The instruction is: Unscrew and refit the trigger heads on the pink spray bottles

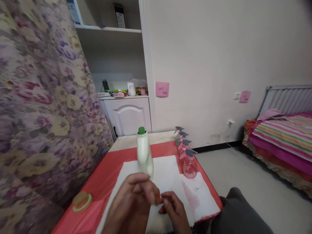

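Red plastic-looking sheeting [104, 175] covers most of a table beside a plain off-white wall [207, 58]. On it, upon a white cloth [167, 165], stands a tall pale-green plastic bottle with a moulded handle [144, 152], upright, a darker green piece [141, 130] showing at its open-looking neck. Just in front of its base is the left hand [136, 195], fingers loosely curled and partly blurred; whether it touches the bottle I cannot tell. The right hand [174, 209] is close beside it, thumb and fingers drawn narrowly together, the fingertips of both hands nearly meeting. Whether anything small is pinched between them is unclear.

To the right, a clear pinkish spray bottle with a grey trigger head [189, 168] heads a row of similar ones along the table's edge. At left lies a round tan cap-like piece with a pale-green rim [83, 201]. Farther out are a floral curtain [36, 87], a white arched-panel cabinet door [129, 115] and, at right, a bed with striped covers [285, 133].
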### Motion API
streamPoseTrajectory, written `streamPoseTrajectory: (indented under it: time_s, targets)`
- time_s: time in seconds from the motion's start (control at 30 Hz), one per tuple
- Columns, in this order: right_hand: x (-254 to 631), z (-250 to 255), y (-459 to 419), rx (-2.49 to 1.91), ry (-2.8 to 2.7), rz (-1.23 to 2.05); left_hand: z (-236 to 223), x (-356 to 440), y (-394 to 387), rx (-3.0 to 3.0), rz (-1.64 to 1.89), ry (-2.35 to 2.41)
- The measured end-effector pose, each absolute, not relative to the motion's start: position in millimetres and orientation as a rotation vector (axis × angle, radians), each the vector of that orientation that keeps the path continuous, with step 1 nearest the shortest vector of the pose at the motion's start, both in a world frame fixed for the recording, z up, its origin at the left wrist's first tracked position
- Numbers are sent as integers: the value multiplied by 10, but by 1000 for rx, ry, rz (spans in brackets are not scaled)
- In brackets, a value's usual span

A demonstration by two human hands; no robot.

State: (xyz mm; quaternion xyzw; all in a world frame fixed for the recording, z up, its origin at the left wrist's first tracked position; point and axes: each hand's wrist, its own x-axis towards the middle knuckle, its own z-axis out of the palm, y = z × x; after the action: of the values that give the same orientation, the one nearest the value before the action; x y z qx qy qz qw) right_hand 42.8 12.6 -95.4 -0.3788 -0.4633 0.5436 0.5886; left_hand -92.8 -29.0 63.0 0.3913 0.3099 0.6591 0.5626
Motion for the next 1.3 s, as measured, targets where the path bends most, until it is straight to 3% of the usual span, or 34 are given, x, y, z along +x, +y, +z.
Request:
streamPoseTrajectory:
  time_s: [0.23, 0.33, 1.3]
  targets:
    - [446, -867, 79, -853, -1147, 1242, -483, -670, 86, 1073, 1260, 1134]
    - [467, -831, 76, -878, -1138, 1218, -722, -674, 83, 1149, 1183, 1132]
    - [381, -1083, 152, -865, -1024, 1156, -698, -520, 16, 1155, 1164, 1239]
